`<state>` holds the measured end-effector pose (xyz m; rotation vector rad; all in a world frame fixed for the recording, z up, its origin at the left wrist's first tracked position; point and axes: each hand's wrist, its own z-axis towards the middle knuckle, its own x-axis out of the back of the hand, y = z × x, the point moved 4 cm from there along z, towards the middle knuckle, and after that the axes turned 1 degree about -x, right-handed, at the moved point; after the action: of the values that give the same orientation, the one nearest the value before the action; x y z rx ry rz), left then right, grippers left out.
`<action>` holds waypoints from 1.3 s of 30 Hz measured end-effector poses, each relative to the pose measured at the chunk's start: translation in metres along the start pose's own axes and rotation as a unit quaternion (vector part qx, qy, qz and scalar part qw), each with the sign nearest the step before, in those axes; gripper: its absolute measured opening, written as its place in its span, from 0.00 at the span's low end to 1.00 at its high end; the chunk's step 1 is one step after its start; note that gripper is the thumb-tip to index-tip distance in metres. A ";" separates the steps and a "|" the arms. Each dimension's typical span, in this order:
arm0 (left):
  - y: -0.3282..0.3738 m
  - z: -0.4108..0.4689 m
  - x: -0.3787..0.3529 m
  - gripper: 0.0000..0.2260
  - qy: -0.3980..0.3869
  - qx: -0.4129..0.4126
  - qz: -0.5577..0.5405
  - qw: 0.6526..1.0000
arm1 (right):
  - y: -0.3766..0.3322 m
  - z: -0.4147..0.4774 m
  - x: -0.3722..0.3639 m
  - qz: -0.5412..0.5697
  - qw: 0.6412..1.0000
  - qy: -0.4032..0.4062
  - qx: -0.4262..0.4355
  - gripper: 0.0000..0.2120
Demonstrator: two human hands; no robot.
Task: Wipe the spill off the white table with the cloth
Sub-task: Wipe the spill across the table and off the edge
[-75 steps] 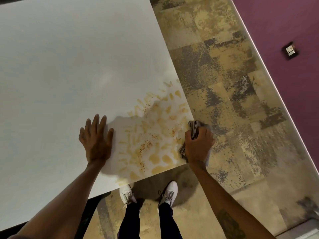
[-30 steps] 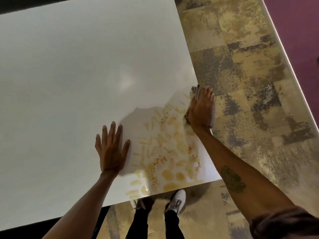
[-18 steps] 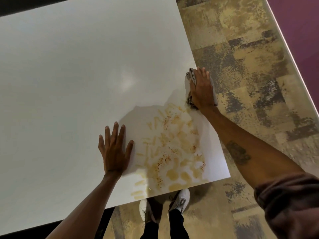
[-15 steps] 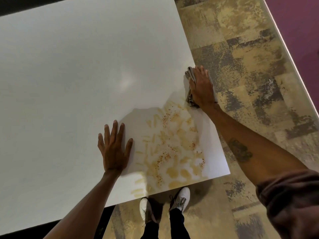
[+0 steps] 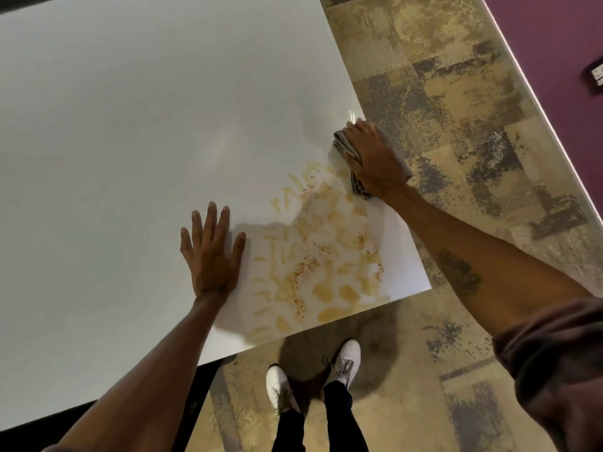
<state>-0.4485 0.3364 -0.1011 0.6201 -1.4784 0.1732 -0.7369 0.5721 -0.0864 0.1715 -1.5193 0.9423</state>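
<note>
A yellow-brown spill [image 5: 323, 256] with reddish specks is smeared over the near right corner of the white table [image 5: 137, 125]. My right hand [image 5: 375, 161] presses a folded grey cloth [image 5: 346, 146] onto the table's right edge, at the far end of the spill. Most of the cloth is hidden under the palm. My left hand [image 5: 212, 252] lies flat on the table with its fingers spread, just left of the spill, holding nothing.
The table's right and near edges meet at a corner [image 5: 429, 288] close to the spill. My feet in white shoes [image 5: 342, 360] stand on mottled tan carpet below that edge. A purple wall [image 5: 554, 44] runs along the far right.
My right hand slid the cloth from the near corner along the right edge to the spill's far end, then stayed there. The left hand has stayed flat.
</note>
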 end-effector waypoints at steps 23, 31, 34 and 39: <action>-0.005 0.005 -0.004 0.30 -0.014 -0.009 0.020 1.000 | -0.006 0.046 -0.004 0.085 0.986 0.065 -0.127 0.25; -0.005 0.004 -0.004 0.29 -0.015 -0.006 0.021 1.000 | -0.012 0.045 0.002 0.096 0.993 -0.070 -0.023 0.31; -0.004 0.003 -0.002 0.29 -0.014 -0.004 0.017 1.000 | -0.017 0.036 0.005 0.097 0.992 -0.083 0.001 0.26; -0.003 0.003 -0.001 0.28 -0.011 -0.004 0.011 1.000 | -0.024 0.007 0.005 0.090 0.991 -0.098 0.031 0.27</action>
<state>-0.4497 0.3330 -0.1033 0.6013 -1.5062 0.1792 -0.7286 0.5541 -0.0702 0.1779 -1.7088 1.1445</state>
